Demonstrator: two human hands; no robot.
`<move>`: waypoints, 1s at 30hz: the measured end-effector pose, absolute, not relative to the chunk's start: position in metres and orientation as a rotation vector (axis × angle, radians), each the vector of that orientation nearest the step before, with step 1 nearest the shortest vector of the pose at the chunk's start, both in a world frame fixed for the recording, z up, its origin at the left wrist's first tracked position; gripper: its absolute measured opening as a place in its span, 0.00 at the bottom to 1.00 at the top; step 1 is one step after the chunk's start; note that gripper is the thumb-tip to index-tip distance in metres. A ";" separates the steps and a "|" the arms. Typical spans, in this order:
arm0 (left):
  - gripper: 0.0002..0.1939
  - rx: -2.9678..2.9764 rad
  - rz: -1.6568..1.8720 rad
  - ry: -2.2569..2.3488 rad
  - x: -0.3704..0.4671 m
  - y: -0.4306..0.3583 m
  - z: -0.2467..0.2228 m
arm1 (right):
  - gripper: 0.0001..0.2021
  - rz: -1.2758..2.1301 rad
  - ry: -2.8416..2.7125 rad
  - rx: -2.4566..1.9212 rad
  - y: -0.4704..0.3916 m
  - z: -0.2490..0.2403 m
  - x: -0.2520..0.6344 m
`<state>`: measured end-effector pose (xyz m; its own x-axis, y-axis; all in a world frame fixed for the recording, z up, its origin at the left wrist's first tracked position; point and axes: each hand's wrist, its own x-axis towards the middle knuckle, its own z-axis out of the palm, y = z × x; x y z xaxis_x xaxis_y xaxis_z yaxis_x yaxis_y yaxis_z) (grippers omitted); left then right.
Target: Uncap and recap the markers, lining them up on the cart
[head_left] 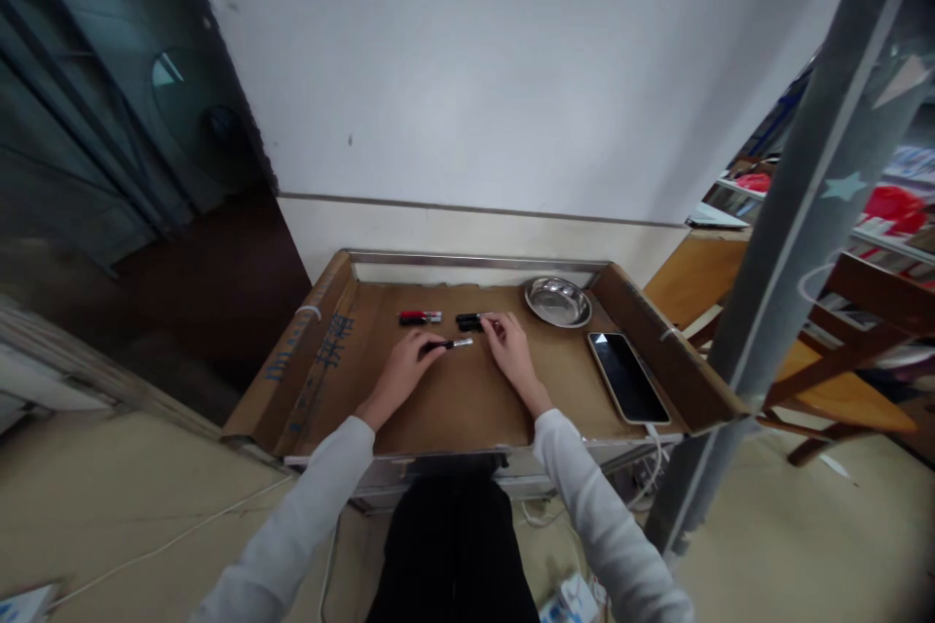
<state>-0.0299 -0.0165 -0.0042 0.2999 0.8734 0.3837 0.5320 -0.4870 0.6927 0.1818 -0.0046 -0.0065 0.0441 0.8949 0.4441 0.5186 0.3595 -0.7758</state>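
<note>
My left hand (410, 360) pinches one end of a slim black-and-silver pen-like stick (459, 343), held low over the cardboard with its silvery end pointing right. My right hand (509, 343) has its thumb and fingers closed at the right end of a small black pen-like stick (467, 325). A second black one lies right against it, and the fingers partly cover the pair. To the left rests a red pen-like stick (410, 314) with a black one alongside, both with pale right ends. Their exact kind is too small to tell.
A cardboard lining (453, 409) with raised sides covers the table. Toward the back right sits a round metal dish (559, 304). A phone (628, 378) with a white cable lies at the right. A grey post (789, 214) and wooden chair (840, 380) stand beyond.
</note>
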 end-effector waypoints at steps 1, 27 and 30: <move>0.10 2.134 1.060 1.234 -0.024 -0.016 0.001 | 0.16 0.616 -1.499 -1.246 -0.008 -0.007 0.177; 0.10 1.514 1.244 1.170 0.004 -0.004 -0.025 | 0.14 1.595 -0.949 -0.936 -0.032 -0.017 0.218; 0.05 1.865 1.129 1.197 0.012 -0.005 -0.024 | 0.14 1.244 -1.225 -1.068 -0.030 -0.018 0.216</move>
<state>0.0120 -0.0048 -0.0245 0.2151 0.9236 0.3174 0.3712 -0.3780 0.8481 0.2157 -0.0295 -0.0183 -0.0609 0.9957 0.0693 -0.0847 0.0640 -0.9943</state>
